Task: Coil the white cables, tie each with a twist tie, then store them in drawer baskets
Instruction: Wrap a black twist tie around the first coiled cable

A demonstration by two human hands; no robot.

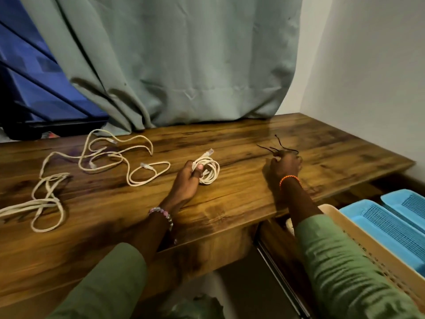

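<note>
Left hand (190,172), fingers and thumb curled around one side of a coiled white cable (208,170), pinning the loops together on the wooden desk (241,192) so the coil cannot spring open; one clear plug end projects from the far side of the coil, away from the wrist. Right hand (285,165), well apart to the right, fingers curled at a small cluster of dark twist ties (279,147), whose thin ends fan out beyond the fingertips; it probably grips them, though whether one tie or several is held cannot be told. The pairing suggests the step in hand: the coil is kept closed while a tie is fetched for it. Further left of the left hand, loose white cables (99,157) lie sprawled and tangled across the desk, uncoiled and untied, evidently awaiting the same treatment. Below and right of the right forearm, an open drawer shows a beige basket (340,224) and blue baskets (381,223) set side by side, within easy reach for storage.
</note>
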